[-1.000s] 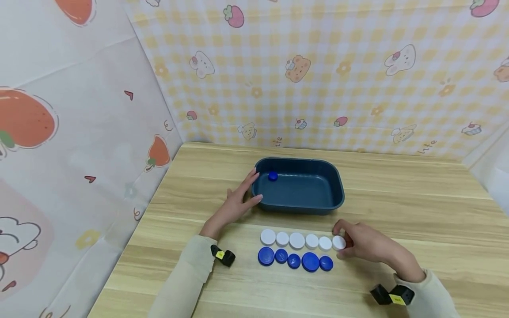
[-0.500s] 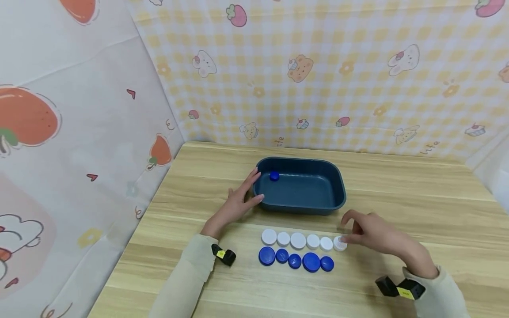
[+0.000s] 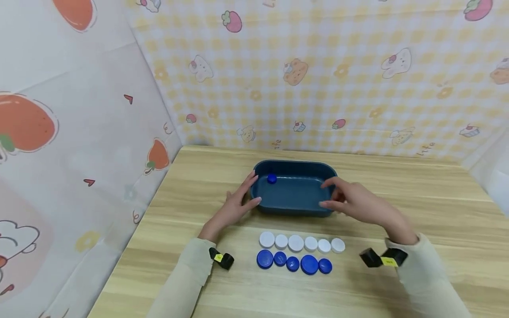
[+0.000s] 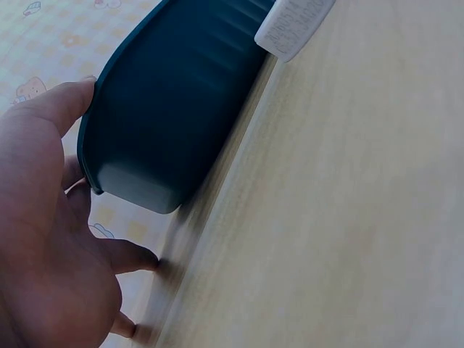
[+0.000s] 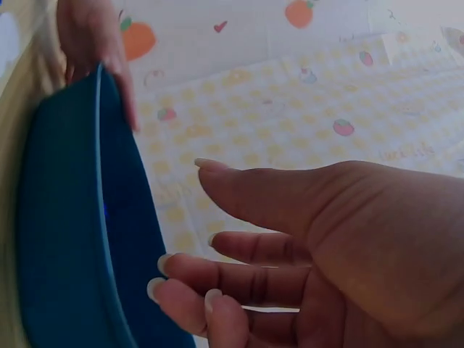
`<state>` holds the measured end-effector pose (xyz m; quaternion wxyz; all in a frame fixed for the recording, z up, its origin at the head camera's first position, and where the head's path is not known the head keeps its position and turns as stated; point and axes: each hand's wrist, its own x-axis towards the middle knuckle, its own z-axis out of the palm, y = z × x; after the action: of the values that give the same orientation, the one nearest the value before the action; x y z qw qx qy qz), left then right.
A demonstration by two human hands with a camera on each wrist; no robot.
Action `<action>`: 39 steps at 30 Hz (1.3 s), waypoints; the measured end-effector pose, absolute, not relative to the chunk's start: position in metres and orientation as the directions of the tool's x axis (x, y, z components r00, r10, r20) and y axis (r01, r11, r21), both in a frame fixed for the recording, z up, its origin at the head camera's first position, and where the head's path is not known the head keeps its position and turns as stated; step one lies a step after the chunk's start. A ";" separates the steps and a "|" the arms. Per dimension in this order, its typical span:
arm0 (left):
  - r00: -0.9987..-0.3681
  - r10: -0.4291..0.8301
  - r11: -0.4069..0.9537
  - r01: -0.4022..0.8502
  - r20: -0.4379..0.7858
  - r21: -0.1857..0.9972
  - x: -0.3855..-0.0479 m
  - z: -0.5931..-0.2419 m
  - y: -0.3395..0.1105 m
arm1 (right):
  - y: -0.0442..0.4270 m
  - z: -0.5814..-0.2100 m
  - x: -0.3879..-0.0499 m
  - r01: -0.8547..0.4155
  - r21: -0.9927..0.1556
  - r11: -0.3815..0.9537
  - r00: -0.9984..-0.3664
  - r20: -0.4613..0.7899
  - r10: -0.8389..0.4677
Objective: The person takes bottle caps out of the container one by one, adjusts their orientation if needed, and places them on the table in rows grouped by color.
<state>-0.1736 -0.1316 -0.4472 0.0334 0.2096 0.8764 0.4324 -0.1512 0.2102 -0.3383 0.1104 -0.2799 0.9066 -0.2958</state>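
Observation:
A dark teal basin stands on the table with one blue bottle cap inside, near its back left corner. My left hand touches the basin's left end with thumb and fingers spread; in the left wrist view a digit meets the rim and two fingers reach down to the tabletop. Over the basin's right end is my right hand, thumb and fingers apart with nothing between them. In front of the basin lies a row of white caps, and nearer me a row of blue caps.
The wooden table backs onto a yellow checked cloth. A white printed cloth hangs on the left side. Each wrist carries a small black camera, the left one close to the blue row.
My right hand has let go of the rightmost white cap, which stays in its row, and has moved up and left to the basin's right end. My left hand stays at the basin.

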 end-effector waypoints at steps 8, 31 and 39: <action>-0.912 0.390 0.518 0.328 0.124 0.790 -0.172 -0.450 -0.132 | 0.163 -0.338 -0.188 -0.447 -0.661 0.603 -0.777 -0.047 -0.627; -0.915 0.390 0.523 0.313 0.104 0.793 -0.171 -0.447 -0.134 | 0.102 -0.377 -0.254 -0.195 -0.703 0.684 -0.753 -0.339 -0.564; -0.910 0.396 0.517 0.330 0.121 0.790 -0.173 -0.449 -0.133 | 0.095 -0.401 -0.258 -0.190 -0.678 0.710 -0.811 -0.300 -0.503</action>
<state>-0.1731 -0.1334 -0.4491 0.0374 0.2086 0.8700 0.4451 -0.2576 0.0948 -0.4008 0.2389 -0.1940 0.8932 -0.3278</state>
